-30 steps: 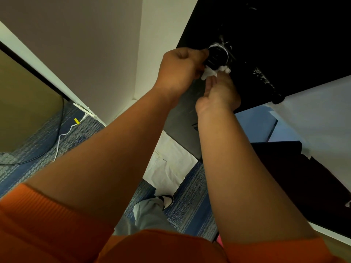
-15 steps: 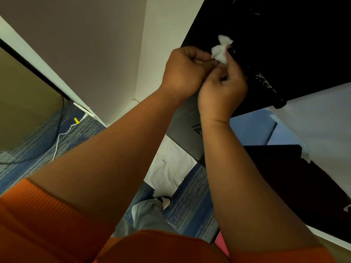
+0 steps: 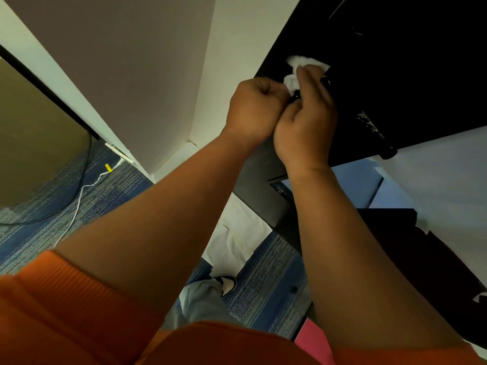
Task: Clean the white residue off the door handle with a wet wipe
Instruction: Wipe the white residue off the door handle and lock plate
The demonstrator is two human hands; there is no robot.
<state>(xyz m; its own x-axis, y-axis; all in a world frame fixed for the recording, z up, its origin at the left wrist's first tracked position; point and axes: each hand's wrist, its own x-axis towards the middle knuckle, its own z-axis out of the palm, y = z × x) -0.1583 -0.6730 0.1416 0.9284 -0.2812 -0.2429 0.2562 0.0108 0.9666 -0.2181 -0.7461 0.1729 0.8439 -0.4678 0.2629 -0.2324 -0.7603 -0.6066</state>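
Orange sleeves fill the bottom of the frame, with a shoe on blue carpet between the forearms. Further up, centre right, both hands meet at the black door. The left hand is balled into a fist, can't tell what's inside it. The right hand presses the white wipe against the door with fingers bunched around it. The handle is mostly hidden, just a dark bit showing between the hands. White specks sit on the door lower right of the hands.
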